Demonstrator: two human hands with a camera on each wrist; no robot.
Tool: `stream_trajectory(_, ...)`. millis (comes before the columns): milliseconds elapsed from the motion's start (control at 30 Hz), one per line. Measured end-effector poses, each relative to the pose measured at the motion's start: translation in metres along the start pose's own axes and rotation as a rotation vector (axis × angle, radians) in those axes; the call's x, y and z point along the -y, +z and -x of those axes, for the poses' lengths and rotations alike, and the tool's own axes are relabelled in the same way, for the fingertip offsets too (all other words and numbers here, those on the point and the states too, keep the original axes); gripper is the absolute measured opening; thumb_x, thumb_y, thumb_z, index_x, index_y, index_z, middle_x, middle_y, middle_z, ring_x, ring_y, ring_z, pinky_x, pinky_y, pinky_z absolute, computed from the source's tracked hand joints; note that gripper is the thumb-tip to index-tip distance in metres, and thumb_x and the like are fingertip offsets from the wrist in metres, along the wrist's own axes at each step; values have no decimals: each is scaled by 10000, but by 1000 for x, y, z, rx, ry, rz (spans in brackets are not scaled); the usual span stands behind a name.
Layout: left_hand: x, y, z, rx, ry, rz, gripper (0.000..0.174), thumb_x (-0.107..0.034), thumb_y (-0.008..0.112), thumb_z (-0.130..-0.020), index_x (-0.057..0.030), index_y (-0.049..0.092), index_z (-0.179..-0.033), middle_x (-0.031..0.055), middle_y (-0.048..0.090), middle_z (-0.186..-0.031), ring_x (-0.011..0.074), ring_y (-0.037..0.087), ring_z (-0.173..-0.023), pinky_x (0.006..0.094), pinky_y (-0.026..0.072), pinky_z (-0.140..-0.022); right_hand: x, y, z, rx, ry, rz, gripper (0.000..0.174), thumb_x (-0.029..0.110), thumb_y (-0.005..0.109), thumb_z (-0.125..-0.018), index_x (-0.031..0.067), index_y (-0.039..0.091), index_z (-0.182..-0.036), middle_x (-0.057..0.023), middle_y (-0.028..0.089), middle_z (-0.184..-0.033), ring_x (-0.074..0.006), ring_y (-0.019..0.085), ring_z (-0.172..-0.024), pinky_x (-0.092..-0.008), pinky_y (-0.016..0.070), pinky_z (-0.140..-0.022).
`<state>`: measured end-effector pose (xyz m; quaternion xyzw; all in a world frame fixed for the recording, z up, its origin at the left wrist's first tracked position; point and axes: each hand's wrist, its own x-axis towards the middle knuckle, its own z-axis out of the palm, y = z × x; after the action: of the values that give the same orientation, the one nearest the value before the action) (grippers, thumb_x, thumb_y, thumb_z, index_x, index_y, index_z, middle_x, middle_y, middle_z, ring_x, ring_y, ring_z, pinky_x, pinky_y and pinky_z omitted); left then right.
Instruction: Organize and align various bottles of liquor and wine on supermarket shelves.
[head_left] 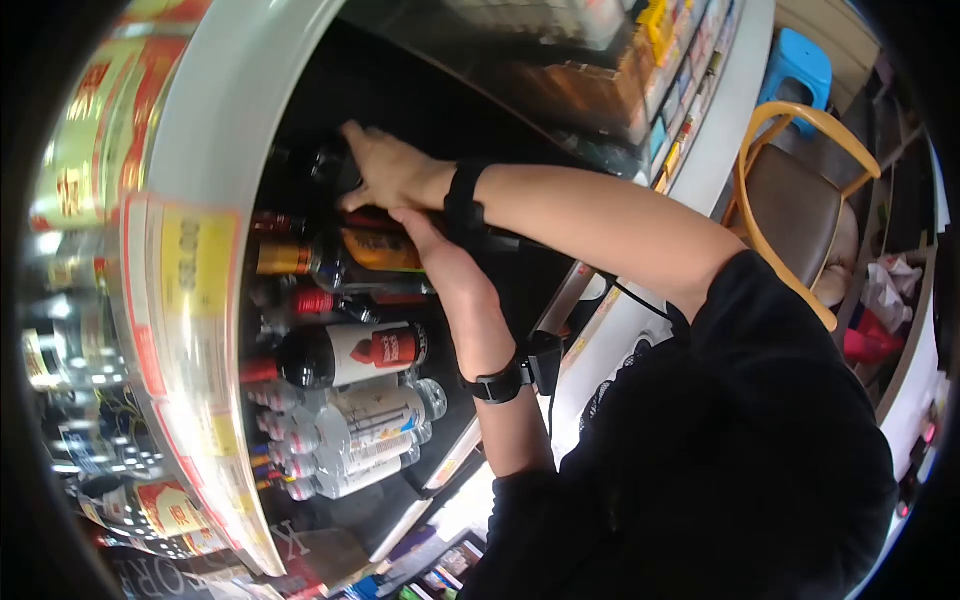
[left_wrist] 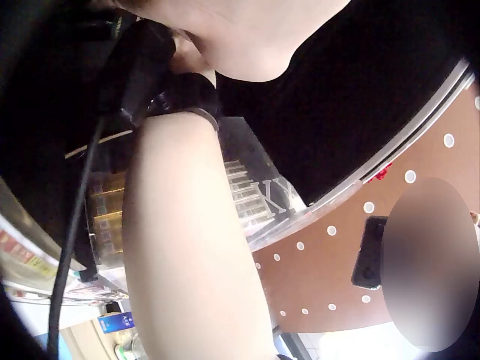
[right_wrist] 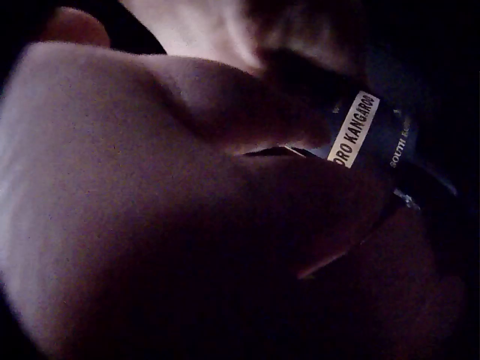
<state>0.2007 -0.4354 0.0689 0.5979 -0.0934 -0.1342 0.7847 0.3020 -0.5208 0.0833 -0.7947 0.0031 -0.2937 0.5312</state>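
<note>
In the head view both hands reach into a dark shelf bay and meet there. My right hand (head_left: 393, 168) spreads its thumb and fingers around a dark wine bottle (head_left: 328, 165). My left hand (head_left: 436, 252) comes in beside it, its thumb close to the right hand and its other fingers hidden. The right wrist view is dim: fingers (right_wrist: 277, 124) lie close along the wine bottle's label (right_wrist: 358, 129), which reads in part "ORO KANGAROO". A hand also shows at the top there. In the left wrist view, the right forearm (left_wrist: 187, 240) crosses the picture.
Beside the hands stand a bottle with a yellow label (head_left: 380, 249), a red-and-white labelled wine bottle (head_left: 375, 352) and a pack of clear bottles (head_left: 370, 425). A shelf edge with price tags (head_left: 185, 260) runs along the left. Behind are a wooden chair (head_left: 795, 205) and a blue stool (head_left: 800, 72).
</note>
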Motion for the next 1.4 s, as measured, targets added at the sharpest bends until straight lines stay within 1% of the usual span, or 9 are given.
stream_trajectory(133,13,-35,3,-74,54,-448,822,-681,375,-1011,-26,442,-1504,192,504,-1497,291,449,-1399,393,314,-1134,-19,16,-8,-105,-122,4,920,331,908,-670,-70,428,-1344,-312,579,-1257,-458,568,-1199,-454,471,-1030)
stream_trajectory(200,-32,-18,48,172,127,-756,635,-518,443,-1048,40,573,-1322,286,659,-1202,414,635,-1138,451,464,-1021,-24,11,-12,-27,-169,54,863,320,865,-747,-85,445,-1383,-251,586,-1336,-393,565,-1254,-428,476,-1048)
stream_trajectory(233,-28,-18,61,21,296,-883,751,-539,527,-1007,128,518,-1353,314,612,-1306,417,623,-1197,418,472,-1021,1,42,-30,46,-253,36,863,320,865,-747,-85,445,-1383,-251,586,-1336,-393,565,-1254,-428,476,-1048)
stream_trajectory(400,-13,-42,90,-32,653,-758,557,-353,626,-968,91,578,-1301,330,593,-1301,490,592,-1181,483,498,-1004,13,45,16,282,-328,-26,776,246,819,-794,-83,451,-1392,-228,579,-1352,-354,560,-1260,-411,459,-1062)
stream_trajectory(533,-26,-69,124,-45,802,-511,272,-146,704,-889,41,674,-1084,227,674,-1056,407,665,-921,439,558,-803,5,31,32,316,-255,16,708,187,782,-831,-82,455,-1398,-209,574,-1365,-322,556,-1264,-397,445,-1073)
stream_trajectory(667,-25,-114,154,-11,736,-431,123,-99,697,-886,24,697,-893,152,664,-808,341,647,-726,405,522,-634,-20,-1,33,282,-177,80,643,127,746,-867,-80,459,-1405,-190,568,-1378,-291,551,-1269,-384,431,-1084)
stream_trajectory(900,-3,-190,172,-7,609,-425,185,-136,685,-931,6,678,-813,136,627,-725,308,637,-659,393,494,-573,-68,-89,115,11,-74,89,540,23,681,-932,-78,467,-1417,-157,559,-1401,-236,544,-1276,-361,407,-1103)
stream_trajectory(1100,-11,-211,197,56,457,-302,181,-134,667,-956,33,690,-888,142,644,-729,255,648,-640,342,499,-571,43,-1,237,-354,34,35,438,8,655,-965,-54,502,-1371,-168,596,-1305,-215,558,-1243,-339,413,-1096)
stream_trajectory(1400,9,-231,259,115,396,-257,177,-149,675,-969,21,700,-926,104,657,-701,149,606,-559,294,477,-538,71,-15,403,-643,266,97,279,37,619,-994,-45,582,-1258,-100,644,-1096,-171,615,-1048,-297,497,-957)
